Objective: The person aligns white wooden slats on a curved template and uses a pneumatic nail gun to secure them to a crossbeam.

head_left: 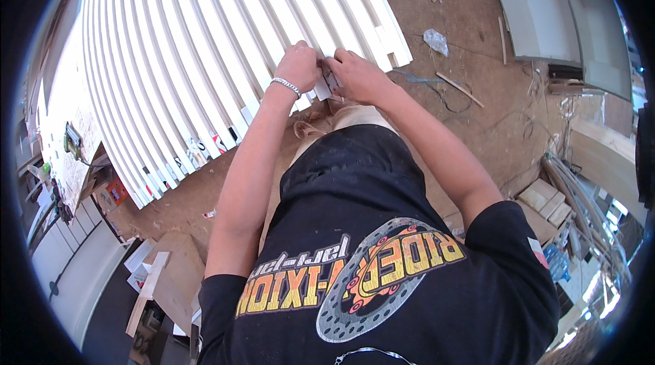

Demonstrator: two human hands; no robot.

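Observation:
Long white slats (205, 31) lie side by side in front of me, with darker grooves between them. At their near edge, my left hand (298, 68) is closed, its fingers curled down at a slat end, and a chain bracelet sits on that wrist. Close beside it, my right hand (358, 78) is also closed, with thumb and fingers bent inward. Between the two hands shows a small piece, partly dark and partly pale (329, 78); the fingers cover much of it, and its kind is unclear. What each hand grips is hidden.
Brown floor holds a clear plastic bag (436, 42) and a thin wooden strip (459, 89) to the right. Open white cabinets (542, 7) stand far right. Wood blocks (544, 201) lie near right. At left are a power tool (72, 140) and a wooden board piece (170, 283).

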